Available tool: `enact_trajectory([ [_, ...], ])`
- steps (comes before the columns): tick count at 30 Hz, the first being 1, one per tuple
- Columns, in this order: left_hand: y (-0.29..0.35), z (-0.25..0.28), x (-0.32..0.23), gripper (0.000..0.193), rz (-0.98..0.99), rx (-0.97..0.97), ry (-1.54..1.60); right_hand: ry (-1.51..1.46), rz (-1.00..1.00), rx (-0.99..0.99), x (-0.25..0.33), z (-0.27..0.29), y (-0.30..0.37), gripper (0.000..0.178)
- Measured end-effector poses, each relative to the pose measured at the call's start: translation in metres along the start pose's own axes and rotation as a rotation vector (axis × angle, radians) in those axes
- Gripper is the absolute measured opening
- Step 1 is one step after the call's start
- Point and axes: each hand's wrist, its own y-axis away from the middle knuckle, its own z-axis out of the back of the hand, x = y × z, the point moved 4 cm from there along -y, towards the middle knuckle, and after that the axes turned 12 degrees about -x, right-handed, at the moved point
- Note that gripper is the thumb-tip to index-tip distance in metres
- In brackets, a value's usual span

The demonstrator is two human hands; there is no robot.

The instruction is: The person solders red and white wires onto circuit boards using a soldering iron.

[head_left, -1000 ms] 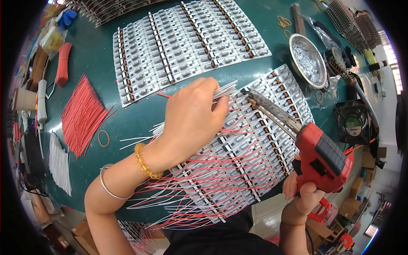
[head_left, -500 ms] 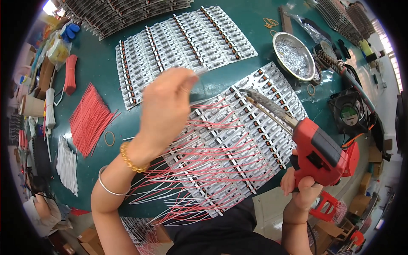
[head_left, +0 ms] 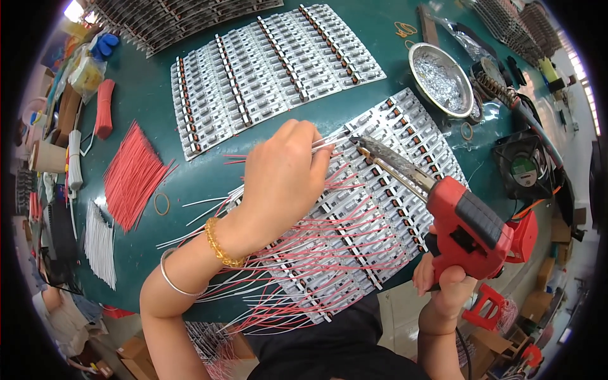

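Compared with half a second before, my left hand (head_left: 278,171) has moved to the right, nearer to the tip (head_left: 373,149) of the soldering gun (head_left: 472,225), and the gun has shifted slightly to the left. From the head view, this left hand is narrow: thumb and fingers pinch some thin white wires (head_left: 330,140), whose ends point toward the tip, over the far part of the wired board (head_left: 437,149). Whether the ends touch the tip, I cannot tell. My right hand (head_left: 453,288) is closed around the gun's handle, right of the wired board. This board lies on the green table (head_left: 152,82) before me, with loose red and white wires (head_left: 266,313) across its left side. Beyond it lies a second board (head_left: 253,69); well to its left, a red pile (head_left: 133,177) of wires; near its far right corner, a metal bowl (head_left: 423,90).
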Motion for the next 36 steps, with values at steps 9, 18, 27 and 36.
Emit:
enact_trajectory([
  [9, 0.002, -0.003, 0.004, 0.015, -0.006, 0.019, 0.028, 0.042, -0.082, 0.006, -0.005, 0.001, -0.002, 0.076],
  [18, 0.005, -0.005, 0.0, 0.016, -0.061, -0.032, -0.018, 0.106, -0.061, -0.013, -0.003, -0.003, 0.002, 0.075],
  [27, 0.006, -0.004, -0.002, 0.017, -0.079, -0.031, -0.036, 0.002, -0.039, -0.007, -0.005, 0.003, 0.006, 0.083],
  [36, -0.008, 0.027, -0.002, 0.014, -0.05, -0.214, 0.055, -0.004, -0.015, -0.004, -0.005, 0.013, 0.012, 0.083],
])
